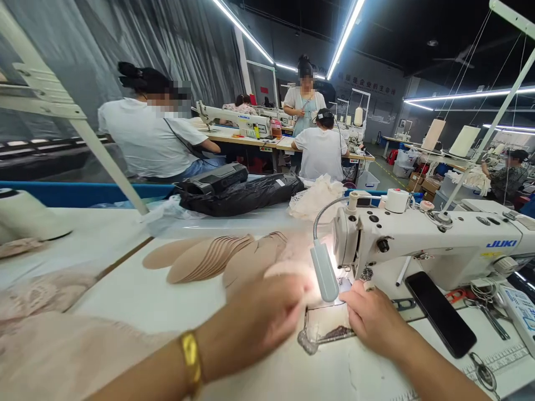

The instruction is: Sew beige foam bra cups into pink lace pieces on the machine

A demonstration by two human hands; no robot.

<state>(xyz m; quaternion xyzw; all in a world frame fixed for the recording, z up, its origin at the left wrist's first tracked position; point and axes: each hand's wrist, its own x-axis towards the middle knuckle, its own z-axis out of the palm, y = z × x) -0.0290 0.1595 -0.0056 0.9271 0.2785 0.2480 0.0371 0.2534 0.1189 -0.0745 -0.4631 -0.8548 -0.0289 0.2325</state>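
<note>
My left hand [259, 314], with a gold bangle on the wrist, lies on a beige padded piece [288, 270] just left of the needle; its fingers are blurred and curl over the piece. My right hand [374, 320] is closed, fingertips pinching the fabric [326, 326] under the presser foot of the white JUKI sewing machine [438, 242]. A gooseneck lamp [324, 273] shines between the two hands. A fanned row of beige oval pads [217, 259] lies behind my left hand.
A black phone [441, 312] and scissors [489, 317] lie right of the machine. Pink lace fabric [54, 340] covers the near left. A black bag [242, 195] sits at the table's back. Other people sew at tables beyond.
</note>
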